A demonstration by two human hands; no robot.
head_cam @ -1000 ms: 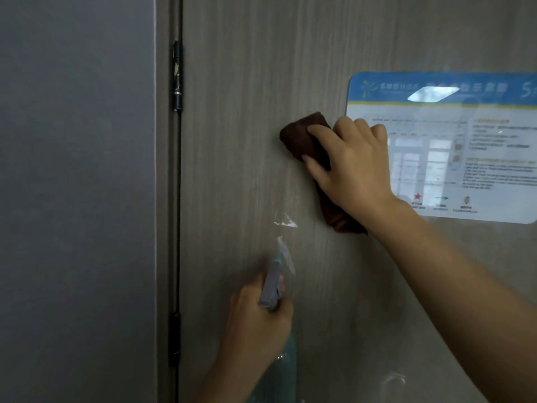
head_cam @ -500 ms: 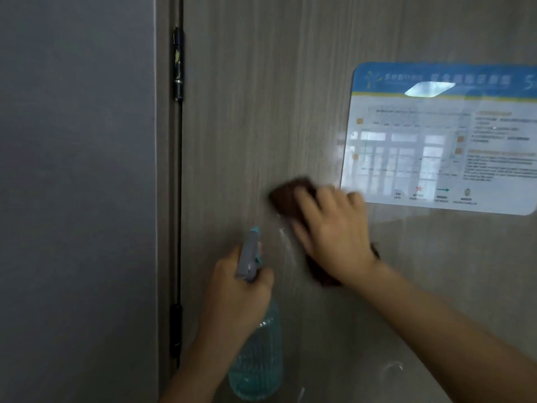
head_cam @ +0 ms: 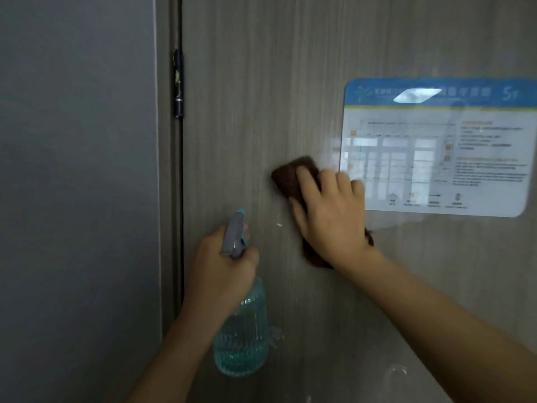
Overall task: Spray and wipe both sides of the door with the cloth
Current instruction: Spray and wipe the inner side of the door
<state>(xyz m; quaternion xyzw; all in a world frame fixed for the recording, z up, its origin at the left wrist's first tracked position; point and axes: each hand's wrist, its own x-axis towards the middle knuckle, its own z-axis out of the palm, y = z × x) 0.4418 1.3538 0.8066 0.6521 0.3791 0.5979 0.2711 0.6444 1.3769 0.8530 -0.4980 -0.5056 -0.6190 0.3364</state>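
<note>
A grey wood-grain door [head_cam: 255,106] fills most of the view. My right hand [head_cam: 331,216] presses a dark brown cloth [head_cam: 290,175] flat against the door, just left of a laminated notice. The cloth shows above my fingers and below my wrist. My left hand [head_cam: 223,266] grips the neck of a clear teal spray bottle [head_cam: 241,335], whose grey trigger head [head_cam: 234,234] sticks up close to the door, lower left of the cloth.
A glossy blue-and-white notice [head_cam: 441,146] is stuck to the door at the right. A dark hinge [head_cam: 178,82] sits on the door's left edge, beside the frame and a grey wall [head_cam: 78,199].
My right hand swept the cloth down the door and then a little back up and to the right. My left hand lifted the spray bottle higher.
</note>
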